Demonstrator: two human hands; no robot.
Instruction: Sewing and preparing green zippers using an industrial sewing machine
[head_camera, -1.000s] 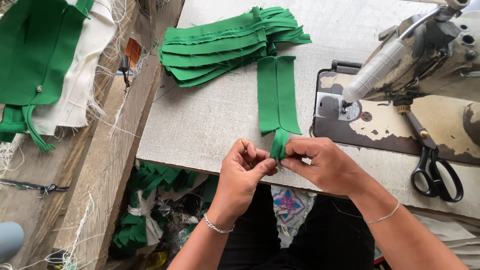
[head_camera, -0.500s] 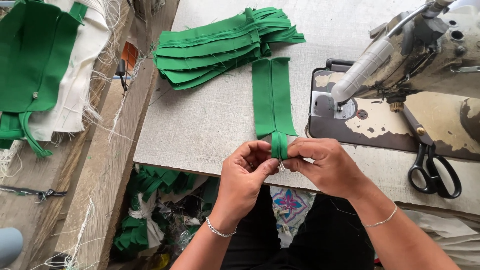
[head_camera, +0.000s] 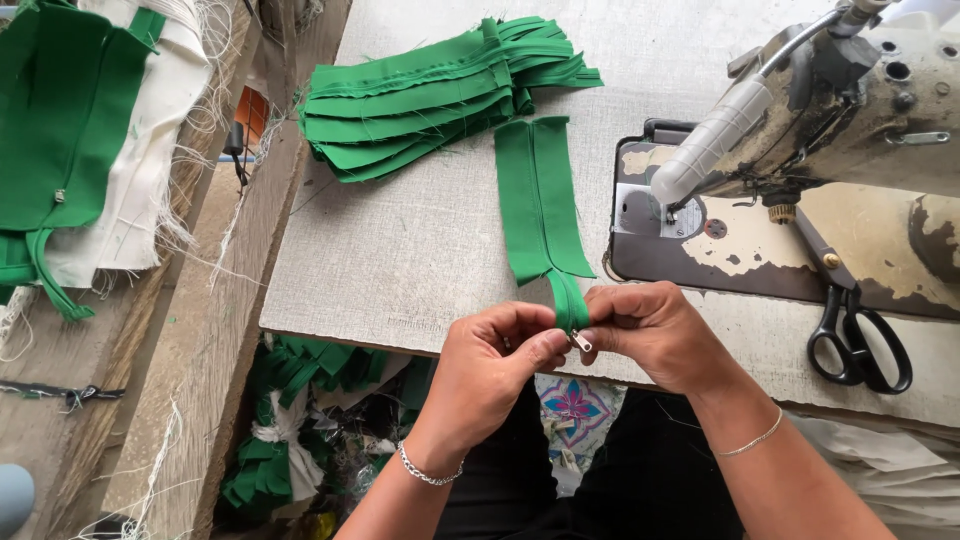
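Hands meet at lower centre of frame: left hand (head_camera: 497, 352) and right hand (head_camera: 650, 333) both pinch the near end of a green fabric zipper strip (head_camera: 543, 205), small metal slider (head_camera: 581, 342) between the fingertips. Strip lies up-frame on the grey worktable (head_camera: 400, 250). Step looks like fitting the slider; next move calls for steady alignment.

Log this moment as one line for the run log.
left hand: pinching zipper slider | right hand: gripping green zipper strip | scissors: by sewing machine

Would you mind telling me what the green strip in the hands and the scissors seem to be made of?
Green strip: apparently matte woven cloth, with loose threads at the edges and a small silvery, probably metal, slider. Scissors: handles glossy black, painted metal or plastic; I cannot tell which.
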